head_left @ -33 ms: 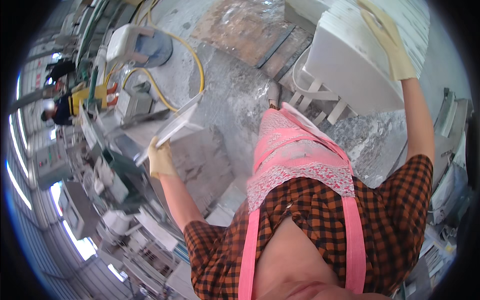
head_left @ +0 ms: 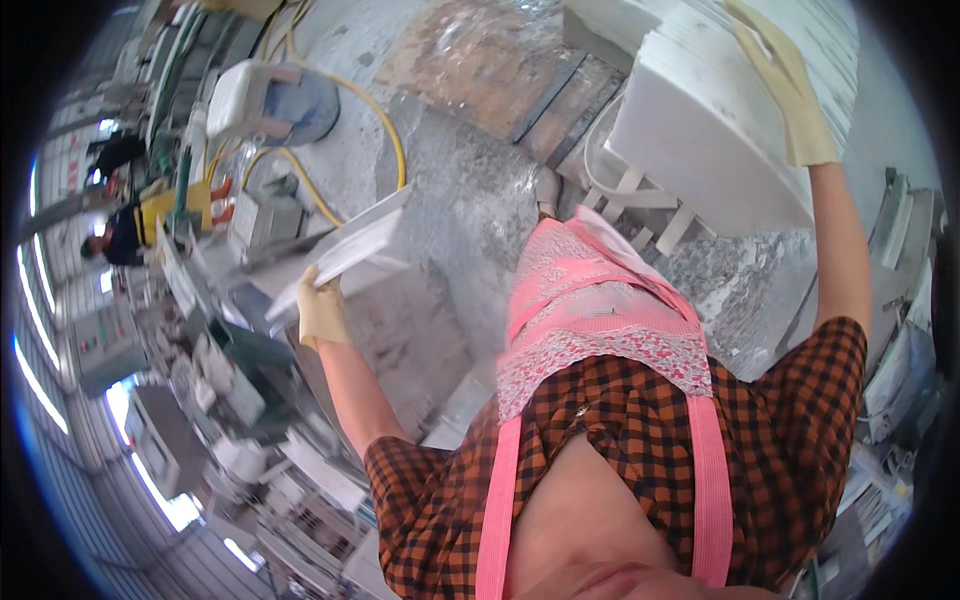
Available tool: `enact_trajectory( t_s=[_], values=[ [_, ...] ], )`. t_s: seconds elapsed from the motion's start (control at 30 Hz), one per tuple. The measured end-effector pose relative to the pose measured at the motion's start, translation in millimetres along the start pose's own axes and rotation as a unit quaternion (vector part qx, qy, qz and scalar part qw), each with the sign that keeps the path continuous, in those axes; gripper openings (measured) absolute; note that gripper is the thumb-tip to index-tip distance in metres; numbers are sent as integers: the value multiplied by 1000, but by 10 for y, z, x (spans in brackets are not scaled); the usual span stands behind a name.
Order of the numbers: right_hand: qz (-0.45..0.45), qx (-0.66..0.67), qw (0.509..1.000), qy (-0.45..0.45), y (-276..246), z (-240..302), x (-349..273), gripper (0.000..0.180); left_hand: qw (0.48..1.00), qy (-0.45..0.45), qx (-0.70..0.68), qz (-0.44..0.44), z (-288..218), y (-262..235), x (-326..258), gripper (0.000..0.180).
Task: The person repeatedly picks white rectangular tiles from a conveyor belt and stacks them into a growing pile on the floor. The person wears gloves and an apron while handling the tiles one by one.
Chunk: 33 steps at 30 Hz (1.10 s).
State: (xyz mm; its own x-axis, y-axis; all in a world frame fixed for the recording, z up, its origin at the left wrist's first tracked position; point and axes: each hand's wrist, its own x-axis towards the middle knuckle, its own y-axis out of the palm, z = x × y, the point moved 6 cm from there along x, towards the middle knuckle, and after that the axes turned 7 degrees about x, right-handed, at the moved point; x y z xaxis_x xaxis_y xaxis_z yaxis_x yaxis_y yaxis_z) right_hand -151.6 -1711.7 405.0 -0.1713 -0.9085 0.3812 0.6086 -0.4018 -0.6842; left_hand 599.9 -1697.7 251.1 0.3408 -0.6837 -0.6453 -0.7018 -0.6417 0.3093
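My left hand [head_left: 322, 305], in a cream glove, is closed on the near edge of a thin white panel [head_left: 350, 245]. The panel is tilted, above a pale block-like surface [head_left: 400, 320] on my left. On the right, my right hand [head_left: 785, 90], gloved the same way, lies along the top of a stack of thin white slabs [head_left: 710, 130]. Its fingers are stretched out, not wrapped round a slab. The slabs stand close together on a support with pale bars [head_left: 675, 230] at its foot.
A yellow hose [head_left: 395, 130] curves over the floor beside a blue and white tub [head_left: 300, 105]. A brown board [head_left: 480, 65] lies ahead. Another person in a yellow apron [head_left: 185, 215] stands at the far left, among machinery. Grey rails [head_left: 905, 220] are at the far right.
The panel in my left hand has tipped slightly, so more of its face shows. My right hand stays on the slab stack, nearly unmoved.
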Motion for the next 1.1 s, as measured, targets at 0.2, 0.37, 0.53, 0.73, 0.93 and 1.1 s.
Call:
enact_trajectory(
  t_s=[0.2, 0.37, 0.53, 0.73, 0.93, 1.1],
  values=[
    [-94, 93, 975, 178, 75, -753, 698, 42, 841, 185, 503, 76, 3, 2406, 1406, 33],
    [-50, -94, 982, 154, 441, -1077, 1200, 45, 460, 290, 816, 195, 730, 4345, 1880, 32],
    [-13, -234, 968, 88, 622, -1291, 1496, 44, 226, 261, 873, 346, 1975, 5596, 2132, 29],
    [-4, -188, 965, 182, 587, -1426, 1540, 39, 42, 447, 719, 530, 3371, 6262, 2007, 16],
    [-16, -151, 976, 155, 551, -1432, 1512, 35, 75, 440, 746, 495, 4188, 6586, 1953, 13],
    [-32, -139, 978, 154, 517, -1515, 1440, 35, 60, 267, 843, 463, 4526, 6734, 2011, 35]
  ],
)
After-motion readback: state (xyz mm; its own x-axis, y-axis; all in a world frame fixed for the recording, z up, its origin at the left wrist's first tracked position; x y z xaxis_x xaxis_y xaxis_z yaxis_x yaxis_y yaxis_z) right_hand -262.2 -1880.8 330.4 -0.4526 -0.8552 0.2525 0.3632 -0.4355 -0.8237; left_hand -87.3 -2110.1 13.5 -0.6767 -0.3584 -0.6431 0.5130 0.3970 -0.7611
